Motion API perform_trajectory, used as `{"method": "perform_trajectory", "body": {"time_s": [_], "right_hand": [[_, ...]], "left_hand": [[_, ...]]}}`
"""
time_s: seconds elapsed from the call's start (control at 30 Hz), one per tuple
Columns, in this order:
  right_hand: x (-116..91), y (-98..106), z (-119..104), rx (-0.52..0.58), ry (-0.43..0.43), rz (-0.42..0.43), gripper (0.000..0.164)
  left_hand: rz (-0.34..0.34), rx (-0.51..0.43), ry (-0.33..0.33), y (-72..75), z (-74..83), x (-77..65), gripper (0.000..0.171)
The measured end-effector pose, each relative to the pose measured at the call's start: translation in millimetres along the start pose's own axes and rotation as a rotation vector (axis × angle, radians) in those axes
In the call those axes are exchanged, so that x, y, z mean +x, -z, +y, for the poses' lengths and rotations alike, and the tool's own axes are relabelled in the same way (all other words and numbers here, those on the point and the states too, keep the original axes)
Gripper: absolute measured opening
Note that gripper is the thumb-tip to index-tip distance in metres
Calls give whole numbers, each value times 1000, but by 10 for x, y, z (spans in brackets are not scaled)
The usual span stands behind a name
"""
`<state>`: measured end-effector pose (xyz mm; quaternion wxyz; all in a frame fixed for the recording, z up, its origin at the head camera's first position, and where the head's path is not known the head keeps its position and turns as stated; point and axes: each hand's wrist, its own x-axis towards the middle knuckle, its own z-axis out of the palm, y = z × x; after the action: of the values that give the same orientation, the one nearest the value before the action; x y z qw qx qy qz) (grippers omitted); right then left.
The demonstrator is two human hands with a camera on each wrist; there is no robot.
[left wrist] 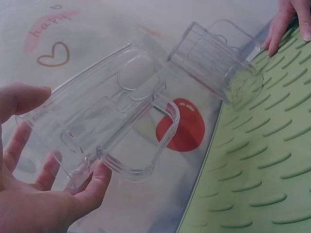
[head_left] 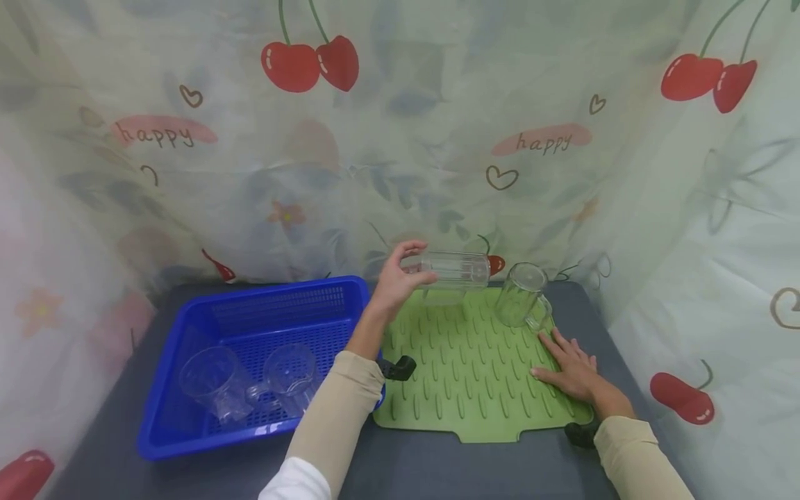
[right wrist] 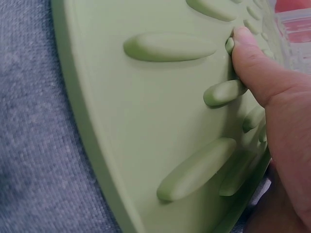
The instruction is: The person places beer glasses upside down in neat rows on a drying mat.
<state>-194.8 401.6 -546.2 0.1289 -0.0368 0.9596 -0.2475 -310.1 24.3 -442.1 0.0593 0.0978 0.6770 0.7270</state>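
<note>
My left hand holds a clear glass mug sideways above the back of the green drying mat. In the left wrist view, thumb and fingers grip the held mug around its rim end, and its handle points down toward the mat. A second clear mug stands upside down on the mat's back right corner, handle toward the right. My right hand rests with spread fingers on the mat's right edge, just in front of that mug. The right wrist view shows its thumb lying on the ridged surface.
Left of the mat stands a blue plastic basket holding two more clear mugs, one at its left and one nearer my left forearm. Dark grey cloth covers the table. A printed curtain hangs close behind and at both sides.
</note>
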Motion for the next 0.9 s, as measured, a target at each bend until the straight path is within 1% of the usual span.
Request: {"method": "perform_trajectory", "body": {"time_s": [0.1,0.3,0.43,0.53,0.63,0.7,0.8,0.9], "right_hand": [[5,20,-21,-19,3,-3,91],[37,69,-42,-47,34,11,89],[50,95,-30,-72,46,21,89],[41,150,-69,-50,43,12,88],[21,276,-155,-11,31,1,87],[5,393,-215,-13,21,12,89],[-21,591,-306,-22,9,50,91],[-62,794,-436,-19,19,104,91]], "left_hand": [[6,-18,-2,-10,5,19,64],[44,-67,9,-3,13,45,63],[28,-76,13,7,7,48,63],[12,-79,12,3,5,48,63],[11,-77,12,-6,6,46,61],[9,-71,11,-12,5,45,60],[2,-60,6,-17,-2,50,62],[-4,-50,0,-17,-10,57,64]]}}
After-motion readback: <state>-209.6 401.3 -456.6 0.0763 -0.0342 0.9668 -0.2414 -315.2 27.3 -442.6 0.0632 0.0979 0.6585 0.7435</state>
